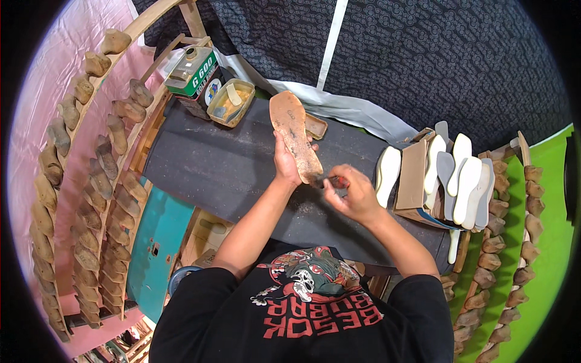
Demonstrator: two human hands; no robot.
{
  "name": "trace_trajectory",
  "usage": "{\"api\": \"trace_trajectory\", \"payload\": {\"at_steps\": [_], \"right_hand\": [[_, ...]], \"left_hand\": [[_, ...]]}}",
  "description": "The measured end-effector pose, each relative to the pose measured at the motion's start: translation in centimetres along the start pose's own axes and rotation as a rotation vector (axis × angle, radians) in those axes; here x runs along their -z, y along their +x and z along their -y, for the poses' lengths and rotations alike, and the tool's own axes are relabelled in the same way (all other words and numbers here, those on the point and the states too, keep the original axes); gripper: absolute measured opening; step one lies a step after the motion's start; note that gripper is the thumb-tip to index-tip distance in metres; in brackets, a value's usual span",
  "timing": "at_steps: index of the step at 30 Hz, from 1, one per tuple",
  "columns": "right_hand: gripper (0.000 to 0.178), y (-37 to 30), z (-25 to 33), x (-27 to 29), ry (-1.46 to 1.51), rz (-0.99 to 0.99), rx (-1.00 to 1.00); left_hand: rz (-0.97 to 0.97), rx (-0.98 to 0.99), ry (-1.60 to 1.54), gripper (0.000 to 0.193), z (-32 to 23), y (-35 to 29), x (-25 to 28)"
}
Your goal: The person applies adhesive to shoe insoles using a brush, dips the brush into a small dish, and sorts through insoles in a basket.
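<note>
A tan shoe insole (289,121) with dark smudges down its middle is held up over the dark table. My left hand (287,158) grips it from beneath and along its left edge, near its narrower half. The fingers of my right hand (356,195) are closed around a small dark-tipped tool (339,181) with a reddish part. Its tip is at the insole's near end; I cannot tell whether it touches. Just beyond the insole lies a shallow, brownish rectangular tray (315,126), partly hidden by it.
At the table's far left stand a green-and-black metal can (196,78) and a tub (242,104) of yellowish stuff. On the right, a cardboard box (413,175) holds white and grey insoles, with another white insole (388,172) beside it. Racks of wooden shoe lasts (100,175) flank both sides.
</note>
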State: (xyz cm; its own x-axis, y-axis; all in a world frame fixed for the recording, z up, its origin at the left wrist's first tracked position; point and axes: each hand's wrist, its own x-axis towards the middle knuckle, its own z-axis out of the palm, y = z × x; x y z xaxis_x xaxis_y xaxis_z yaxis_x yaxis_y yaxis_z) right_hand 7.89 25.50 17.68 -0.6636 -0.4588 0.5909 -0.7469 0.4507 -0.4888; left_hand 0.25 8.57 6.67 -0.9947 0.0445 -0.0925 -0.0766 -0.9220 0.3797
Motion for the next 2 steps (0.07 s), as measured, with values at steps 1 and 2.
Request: {"api": "trace_trajectory", "payload": {"at_steps": [1,2], "right_hand": [[0.031,-0.17,0.07,0.01,0.017,0.007,-0.012],[0.031,-0.26,0.11,-0.02,0.034,0.012,-0.024]], "left_hand": [[0.023,0.022,-0.003,0.069,0.00,0.00,0.16],[0.047,0.044,-0.004,0.067,-0.16,0.03,0.58]]}}
